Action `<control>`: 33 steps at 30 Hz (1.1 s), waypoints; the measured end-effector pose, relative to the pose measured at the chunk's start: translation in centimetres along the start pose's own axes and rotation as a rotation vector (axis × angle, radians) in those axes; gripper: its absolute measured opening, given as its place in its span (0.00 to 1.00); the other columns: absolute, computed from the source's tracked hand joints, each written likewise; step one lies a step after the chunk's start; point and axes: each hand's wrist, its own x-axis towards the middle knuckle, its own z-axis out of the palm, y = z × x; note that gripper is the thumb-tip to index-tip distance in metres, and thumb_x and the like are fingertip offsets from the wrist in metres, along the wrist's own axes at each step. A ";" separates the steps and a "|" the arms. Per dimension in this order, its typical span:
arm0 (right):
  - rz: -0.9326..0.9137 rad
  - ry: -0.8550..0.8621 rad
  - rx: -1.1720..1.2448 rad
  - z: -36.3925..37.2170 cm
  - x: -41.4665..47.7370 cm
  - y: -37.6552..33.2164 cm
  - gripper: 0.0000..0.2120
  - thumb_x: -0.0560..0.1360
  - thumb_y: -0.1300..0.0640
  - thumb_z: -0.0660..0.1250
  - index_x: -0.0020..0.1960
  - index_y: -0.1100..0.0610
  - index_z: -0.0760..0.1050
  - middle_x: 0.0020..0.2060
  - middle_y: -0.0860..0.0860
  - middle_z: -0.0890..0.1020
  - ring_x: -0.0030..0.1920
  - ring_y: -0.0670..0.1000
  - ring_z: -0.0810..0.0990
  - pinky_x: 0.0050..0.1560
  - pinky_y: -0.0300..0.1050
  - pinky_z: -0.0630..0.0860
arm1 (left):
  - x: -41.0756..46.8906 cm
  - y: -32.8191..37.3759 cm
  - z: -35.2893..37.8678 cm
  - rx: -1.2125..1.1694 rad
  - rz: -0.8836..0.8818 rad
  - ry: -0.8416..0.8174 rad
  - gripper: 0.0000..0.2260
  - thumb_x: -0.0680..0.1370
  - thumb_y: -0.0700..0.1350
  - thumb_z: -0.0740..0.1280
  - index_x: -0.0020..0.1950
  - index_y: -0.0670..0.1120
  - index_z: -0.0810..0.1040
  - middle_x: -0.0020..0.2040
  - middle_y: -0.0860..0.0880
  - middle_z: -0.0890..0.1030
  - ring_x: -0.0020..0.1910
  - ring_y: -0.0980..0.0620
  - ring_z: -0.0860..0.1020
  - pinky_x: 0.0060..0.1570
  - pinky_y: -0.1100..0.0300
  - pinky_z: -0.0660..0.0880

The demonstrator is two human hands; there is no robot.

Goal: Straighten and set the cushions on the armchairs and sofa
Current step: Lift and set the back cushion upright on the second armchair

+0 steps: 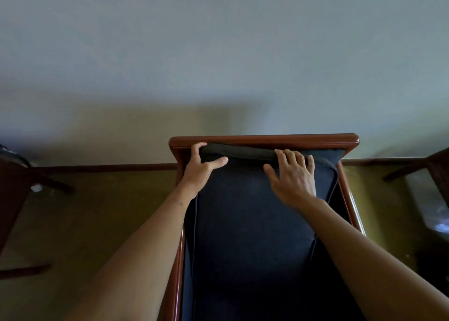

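Left hand [200, 167] gripping back cushion [252, 211] top corner, right hand [295, 175] spread flat on it, both arms outstretched

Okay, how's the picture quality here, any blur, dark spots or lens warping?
Head view: dim, soft light, and a broad shadow on the wall behind the armchair frame; the dark blue cushion loses detail toward the bottom; wide-angle stretch splays the forearms and the frame's sides; the edges are blurry, especially the furniture at far right; left hand and right hand are reasonably sharp.
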 end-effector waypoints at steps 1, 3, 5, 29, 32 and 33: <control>-0.003 0.027 0.001 -0.1 -0.7 -0.1 0.29 0.83 0.36 0.52 0.76 0.53 0.66 0.71 0.51 0.73 0.76 0.58 0.64 0.79 0.66 0.50 | -0.5 -0.2 -0.1 0.004 0.012 0.005 0.35 0.68 0.51 0.83 0.70 0.57 0.70 0.65 0.48 0.80 0.62 0.48 0.81 0.69 0.44 0.77; -0.010 0.066 0.000 -0.5 -2.4 -0.2 0.29 0.82 0.36 0.52 0.75 0.54 0.67 0.70 0.52 0.74 0.75 0.59 0.65 0.79 0.66 0.51 | -1.8 -0.7 -0.4 0.004 0.035 -0.004 0.41 0.63 0.45 0.85 0.71 0.56 0.69 0.66 0.48 0.80 0.63 0.48 0.81 0.69 0.44 0.78; -0.026 0.094 0.001 -1.3 -4.6 -0.1 0.29 0.83 0.37 0.52 0.74 0.54 0.68 0.70 0.53 0.74 0.75 0.59 0.66 0.78 0.66 0.51 | -3.6 -1.3 -0.7 0.006 0.045 -0.041 0.52 0.59 0.42 0.86 0.77 0.54 0.64 0.69 0.49 0.78 0.67 0.49 0.78 0.69 0.49 0.76; -0.641 -0.172 0.086 -12.8 -21.2 0.9 0.62 0.60 0.20 0.70 0.82 0.49 0.51 0.75 0.48 0.69 0.74 0.53 0.68 0.77 0.54 0.62 | -29.0 -7.3 5.8 0.431 0.222 -0.197 0.57 0.67 0.39 0.82 0.83 0.67 0.49 0.76 0.55 0.70 0.72 0.53 0.73 0.69 0.54 0.76; -0.630 -0.088 0.109 -12.9 -22.2 1.9 0.56 0.59 0.20 0.71 0.77 0.47 0.60 0.67 0.45 0.74 0.66 0.50 0.73 0.70 0.51 0.69 | -29.2 -10.2 6.2 0.399 0.165 -0.173 0.58 0.64 0.42 0.84 0.82 0.67 0.52 0.74 0.56 0.72 0.72 0.51 0.74 0.71 0.49 0.76; -0.631 -0.061 0.117 -12.6 -22.6 2.3 0.54 0.59 0.21 0.71 0.76 0.48 0.63 0.66 0.45 0.75 0.65 0.50 0.73 0.69 0.49 0.70 | -29.3 -11.3 6.2 0.411 0.134 -0.167 0.56 0.63 0.43 0.85 0.82 0.64 0.56 0.70 0.57 0.74 0.71 0.50 0.75 0.73 0.48 0.73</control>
